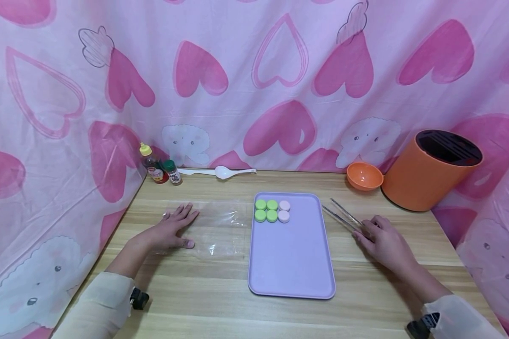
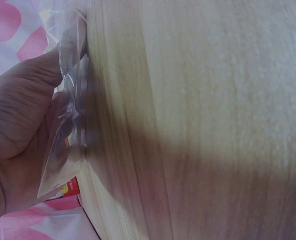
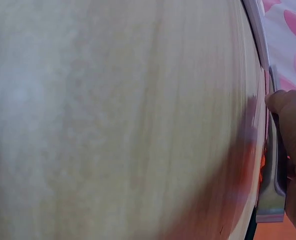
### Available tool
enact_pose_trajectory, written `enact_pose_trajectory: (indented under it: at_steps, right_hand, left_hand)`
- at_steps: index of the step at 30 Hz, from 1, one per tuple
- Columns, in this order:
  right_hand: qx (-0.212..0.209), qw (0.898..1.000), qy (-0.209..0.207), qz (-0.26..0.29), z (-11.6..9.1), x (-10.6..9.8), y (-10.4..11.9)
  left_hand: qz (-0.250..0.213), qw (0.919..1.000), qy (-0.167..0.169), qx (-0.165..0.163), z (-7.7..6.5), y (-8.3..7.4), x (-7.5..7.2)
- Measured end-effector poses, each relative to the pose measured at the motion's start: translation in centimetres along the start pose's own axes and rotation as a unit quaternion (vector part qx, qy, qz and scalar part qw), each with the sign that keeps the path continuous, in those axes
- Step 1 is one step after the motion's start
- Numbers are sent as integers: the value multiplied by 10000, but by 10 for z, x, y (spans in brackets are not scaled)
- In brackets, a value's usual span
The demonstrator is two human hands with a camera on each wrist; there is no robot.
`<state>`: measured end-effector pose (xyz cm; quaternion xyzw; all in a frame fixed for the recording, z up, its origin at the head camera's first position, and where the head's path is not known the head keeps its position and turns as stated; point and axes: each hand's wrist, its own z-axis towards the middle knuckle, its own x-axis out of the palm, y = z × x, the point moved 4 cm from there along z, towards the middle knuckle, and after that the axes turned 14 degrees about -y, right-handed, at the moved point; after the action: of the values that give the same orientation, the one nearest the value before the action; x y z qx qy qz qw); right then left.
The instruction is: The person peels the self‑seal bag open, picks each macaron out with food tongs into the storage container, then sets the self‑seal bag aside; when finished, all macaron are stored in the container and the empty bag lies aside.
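My left hand (image 1: 171, 230) lies with fingers spread on a clear plastic bag (image 1: 222, 230), left of a lilac tray (image 1: 290, 259). In the left wrist view, the crinkled edge of the plastic (image 2: 63, 145) shows against the fingers and thumb. Metal tongs (image 1: 341, 216) are held in my right hand (image 1: 383, 240), their two tips apart and pointing toward the tray's right edge. The right wrist view shows the thumb pressed on the flat metal of the tongs (image 3: 271, 200). Several green macarons (image 1: 272, 215) and two pale lilac ones (image 1: 284, 216) sit in two rows at the tray's upper left.
An orange knife block (image 1: 424, 179) stands at the right rear beside an orange bowl (image 1: 365, 177). A white spoon (image 1: 226, 173), a white-handled utensil (image 1: 197, 172), a green-capped shaker (image 1: 172, 172) and a yellow-capped bottle (image 1: 153, 165) line the back left. Heart-patterned curtains (image 1: 280, 94) border the table.
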<state>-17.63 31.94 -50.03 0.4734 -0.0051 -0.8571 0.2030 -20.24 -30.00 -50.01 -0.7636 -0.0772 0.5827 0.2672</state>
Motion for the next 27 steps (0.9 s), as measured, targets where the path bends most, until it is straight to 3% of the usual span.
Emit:
enact_pose_trajectory:
  at_steps: [14, 27]
  right_hand:
    - [1290, 9900, 545, -138, -7, 6, -3]
    - [1750, 9795, 981, -203, -7, 10, -3]
  left_hand:
    - [36, 10000, 5, -33, 0, -2, 1]
    - [41, 10000, 1, -77, 0, -5, -2]
